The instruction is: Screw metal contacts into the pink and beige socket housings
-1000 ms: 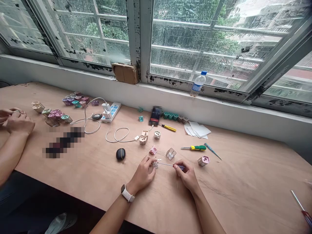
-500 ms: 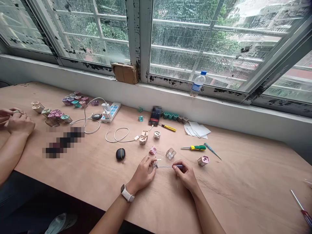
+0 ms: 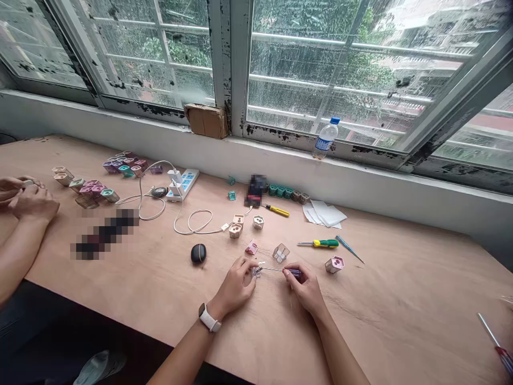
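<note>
My left hand [image 3: 237,283], with a watch on its wrist, is closed around a small clear plastic part [image 3: 256,271], partly hidden by the fingers. My right hand [image 3: 305,289] grips the handle of a screwdriver [image 3: 272,269], whose thin shaft points left with its tip at the clear part. Just beyond the hands lie a small pink piece [image 3: 251,247] and a clear, brownish open case [image 3: 281,253]. A pink-topped case [image 3: 334,263] stands to the right of my right hand.
A green-yellow screwdriver [image 3: 325,243], a thin blue screwdriver [image 3: 349,248] and white papers [image 3: 324,214] lie to the right. A black earbud case [image 3: 198,254], white cable [image 3: 192,233] and power strip [image 3: 183,185] are to the left. Another person's hands [image 3: 32,198] work at far left.
The screwdriver's shaft has tilted, its tip now slightly higher at the clear part. My hands have stayed nearly in place.
</note>
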`<state>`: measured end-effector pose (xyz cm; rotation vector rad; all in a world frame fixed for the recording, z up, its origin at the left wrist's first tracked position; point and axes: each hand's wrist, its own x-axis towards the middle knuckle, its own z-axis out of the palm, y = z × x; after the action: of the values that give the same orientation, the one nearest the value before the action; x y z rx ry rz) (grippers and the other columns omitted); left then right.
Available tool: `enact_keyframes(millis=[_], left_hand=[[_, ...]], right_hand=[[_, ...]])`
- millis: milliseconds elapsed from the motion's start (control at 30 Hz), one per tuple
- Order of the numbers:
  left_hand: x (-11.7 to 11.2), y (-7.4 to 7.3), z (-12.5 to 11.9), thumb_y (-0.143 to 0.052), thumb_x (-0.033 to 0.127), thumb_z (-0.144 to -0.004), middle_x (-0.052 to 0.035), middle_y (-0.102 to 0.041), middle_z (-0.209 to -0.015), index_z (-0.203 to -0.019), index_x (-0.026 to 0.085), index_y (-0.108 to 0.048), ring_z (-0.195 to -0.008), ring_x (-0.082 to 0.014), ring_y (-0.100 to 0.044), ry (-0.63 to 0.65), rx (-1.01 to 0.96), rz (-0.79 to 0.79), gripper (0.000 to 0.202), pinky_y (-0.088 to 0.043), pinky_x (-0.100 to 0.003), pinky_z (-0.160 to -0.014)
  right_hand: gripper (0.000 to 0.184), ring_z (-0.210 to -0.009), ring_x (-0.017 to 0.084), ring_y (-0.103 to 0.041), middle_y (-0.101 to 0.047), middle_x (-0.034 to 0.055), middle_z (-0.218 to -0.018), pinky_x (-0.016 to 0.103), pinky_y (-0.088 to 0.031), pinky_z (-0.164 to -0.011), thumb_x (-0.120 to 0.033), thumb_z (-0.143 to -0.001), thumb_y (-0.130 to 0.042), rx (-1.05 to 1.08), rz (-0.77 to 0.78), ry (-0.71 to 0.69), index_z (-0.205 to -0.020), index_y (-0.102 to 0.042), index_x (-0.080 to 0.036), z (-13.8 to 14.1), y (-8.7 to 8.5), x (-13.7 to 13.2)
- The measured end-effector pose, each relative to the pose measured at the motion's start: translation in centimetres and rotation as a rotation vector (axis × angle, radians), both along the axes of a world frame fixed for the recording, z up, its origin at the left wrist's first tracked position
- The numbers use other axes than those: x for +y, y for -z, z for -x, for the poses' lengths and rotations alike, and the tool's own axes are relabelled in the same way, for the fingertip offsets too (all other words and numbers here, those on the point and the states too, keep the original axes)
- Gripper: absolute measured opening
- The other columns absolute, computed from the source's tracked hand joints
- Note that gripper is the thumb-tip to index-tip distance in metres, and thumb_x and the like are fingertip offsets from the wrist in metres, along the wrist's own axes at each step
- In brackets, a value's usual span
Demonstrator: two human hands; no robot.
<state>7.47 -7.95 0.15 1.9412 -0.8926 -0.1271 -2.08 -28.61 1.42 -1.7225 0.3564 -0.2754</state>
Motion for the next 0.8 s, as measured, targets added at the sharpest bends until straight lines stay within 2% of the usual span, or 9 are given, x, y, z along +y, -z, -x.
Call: enact_keyframes(millis=[200, 433, 600, 800], left_hand=[[0.00, -0.06, -0.01, -0.056, 0.009, -0.083, -0.0055, -0.058, -0.096, -0.100, 0.022, -0.059, -0.089, -0.0210, -0.059, -0.003, -0.004, 0.005, 0.021, -0.051, -0.035, -0.082], [-0.02, -0.13, -0.03, -0.056, 0.009, -0.083, -0.0062, -0.060, -0.098, -0.098, 0.022, -0.060, -0.093, -0.0224, -0.059, 0.002, -0.007, 0.004, 0.021, -0.051, -0.036, -0.083], [-0.01, -0.26, 0.02, -0.056, 0.008, -0.082, -0.0064, -0.060, -0.098, -0.097, 0.022, -0.061, -0.095, -0.0229, -0.059, 0.002, -0.005, 0.010, 0.021, -0.051, -0.037, -0.086], [-0.04, -0.33, 0.04, -0.055, 0.008, -0.083, -0.0066, -0.060, -0.099, -0.100, 0.023, -0.062, -0.096, -0.0226, -0.059, 0.026, -0.008, 0.018, 0.024, -0.050, -0.037, -0.088]], right_hand=[[0.041, -0.052, 0.012, -0.046, -0.049, -0.0018, -0.062, 0.023, -0.039, -0.047, -0.055, -0.083, -0.068, 0.011, -0.031, -0.016, -0.092, -0.066, -0.015, 0.06, 0.03, 0.19], [0.042, -0.049, 0.012, -0.046, -0.052, -0.0011, -0.060, 0.024, -0.040, -0.046, -0.056, -0.084, -0.066, 0.005, 0.037, -0.028, -0.096, -0.068, -0.016, 0.09, 0.39, 0.36], [0.043, -0.054, 0.013, -0.049, -0.061, 0.0035, -0.070, 0.024, -0.042, -0.047, -0.056, -0.084, -0.065, -0.004, 0.073, -0.033, -0.098, -0.071, -0.017, 0.05, 0.69, 0.33], [0.041, -0.063, 0.017, -0.058, -0.072, 0.0076, -0.086, 0.026, -0.047, -0.054, -0.056, -0.083, -0.066, -0.013, 0.123, -0.031, -0.098, -0.075, -0.019, 0.06, 0.42, 0.37]])
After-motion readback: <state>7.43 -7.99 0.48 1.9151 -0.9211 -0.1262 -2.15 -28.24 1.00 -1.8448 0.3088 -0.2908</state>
